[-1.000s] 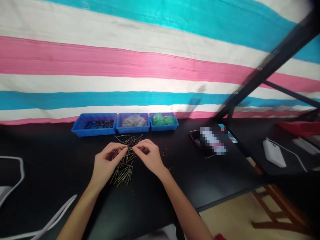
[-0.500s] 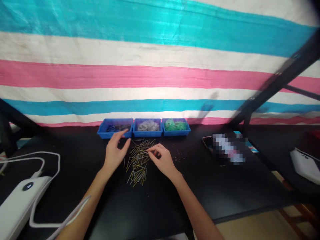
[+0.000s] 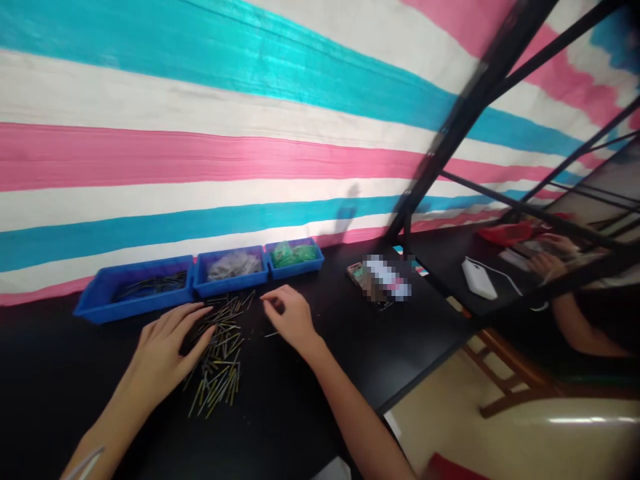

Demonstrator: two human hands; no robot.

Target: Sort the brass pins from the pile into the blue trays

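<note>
A loose pile of thin, nail-like metal sticks [image 3: 223, 363], gold and silver, lies on the black table. My left hand [image 3: 167, 347] rests at the pile's left side, fingers apart, thumb and fingertips over its edge. To the right of the pile is my right hand [image 3: 294, 320], thumb and forefinger pinched together; anything between them is too small to make out. One thin stick [image 3: 271, 334] shows just below that hand. Behind the pile stand three blue bins: one with dark thin pieces [image 3: 150, 287], one with clear plastic bags [image 3: 233, 265], one with green bags [image 3: 293, 253].
A phone [image 3: 357, 272], partly blurred out, lies on the table to the right. Black metal frame bars [image 3: 445, 140] rise beyond it before a striped sheet [image 3: 225, 160]. At a farther table are a white device [image 3: 479, 279] and another person's hands [image 3: 550, 263].
The view has swung right, bringing another person's arms in. My right hand has drawn away from the pile to its right. My left hand has come down to the pile's left edge.
</note>
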